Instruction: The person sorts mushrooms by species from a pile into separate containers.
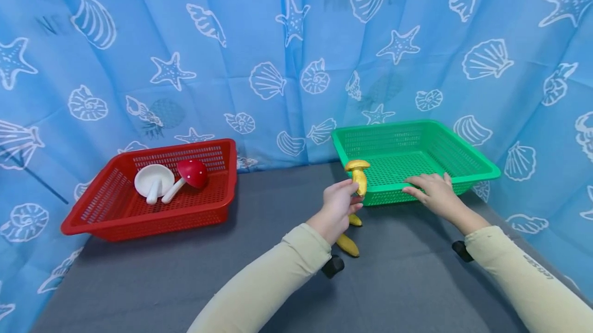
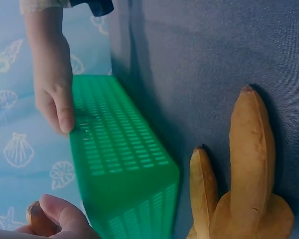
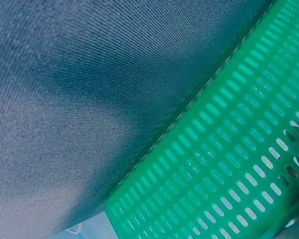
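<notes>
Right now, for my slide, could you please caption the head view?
Left hand holds a yellow mushroom near the green basket; right hand at the basket's rim.

In the head view, the yellow mushrooms (image 1: 348,246) on the worktop (image 1: 231,276) are mostly covered by the left hand (image 1: 335,210), only their ends being left visible; in the left wrist view, they are cut off at 5 o'clock. There, at 7 o'clock, the left hand is cropped too, and the held yellow mushroom (image 1: 359,176) is largely hidden by it. The left sleeve (image 1: 264,281) is cut off at 7 o'clock in the head view, the right sleeve (image 1: 519,271) at 4, where its lettering (image 1: 537,267) is too small to be read. In the right wrist view, the green basket (image 3: 189,164) is cropped from 1 to 6 o'clock; dark patches (image 3: 291,171) behind its slots cannot be identified.
</notes>
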Motion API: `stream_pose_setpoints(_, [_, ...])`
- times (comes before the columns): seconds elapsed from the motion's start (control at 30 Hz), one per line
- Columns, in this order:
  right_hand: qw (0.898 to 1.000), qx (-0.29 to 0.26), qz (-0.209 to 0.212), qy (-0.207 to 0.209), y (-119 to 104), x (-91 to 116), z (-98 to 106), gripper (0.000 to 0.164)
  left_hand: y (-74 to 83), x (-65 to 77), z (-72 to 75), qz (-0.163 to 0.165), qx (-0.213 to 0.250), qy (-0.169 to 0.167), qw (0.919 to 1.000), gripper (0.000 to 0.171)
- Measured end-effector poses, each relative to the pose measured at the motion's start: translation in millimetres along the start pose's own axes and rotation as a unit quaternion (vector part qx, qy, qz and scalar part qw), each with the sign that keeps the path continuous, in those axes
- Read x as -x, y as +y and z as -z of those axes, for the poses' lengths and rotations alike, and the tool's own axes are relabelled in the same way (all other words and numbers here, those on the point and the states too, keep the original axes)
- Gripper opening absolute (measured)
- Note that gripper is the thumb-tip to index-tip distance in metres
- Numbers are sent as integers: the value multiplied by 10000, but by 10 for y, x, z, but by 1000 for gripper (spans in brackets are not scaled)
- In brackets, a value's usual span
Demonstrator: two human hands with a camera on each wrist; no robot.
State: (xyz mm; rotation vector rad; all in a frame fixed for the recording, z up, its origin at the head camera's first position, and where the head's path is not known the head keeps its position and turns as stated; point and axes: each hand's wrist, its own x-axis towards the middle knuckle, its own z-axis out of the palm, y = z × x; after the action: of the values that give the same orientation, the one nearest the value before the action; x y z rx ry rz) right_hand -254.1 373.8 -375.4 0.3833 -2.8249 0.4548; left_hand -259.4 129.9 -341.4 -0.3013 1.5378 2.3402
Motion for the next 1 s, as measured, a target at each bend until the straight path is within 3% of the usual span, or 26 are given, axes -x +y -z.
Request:
stream_pose_setpoints(0.23, [10000, 11, -6, 3, -11, -4, -13, 37, -18, -118, -87, -86, 67, 119, 9999, 26])
stream_pose_setpoints(0.47, [10000, 44, -56, -51, -8, 2, -3, 38, -8, -195, -48, -185, 30, -118, 9998, 30])
stream_pose_setpoints(0.8, [9999, -2, -86, -145, -18, 4, 23, 41, -23, -70, 264, 144, -204, -347, 9991, 32])
stream_pose_setpoints(1.0, [9997, -21, -139, -217, -2, -4, 17, 40, -105, 38, 499, 285, -582, -457, 9969, 31])
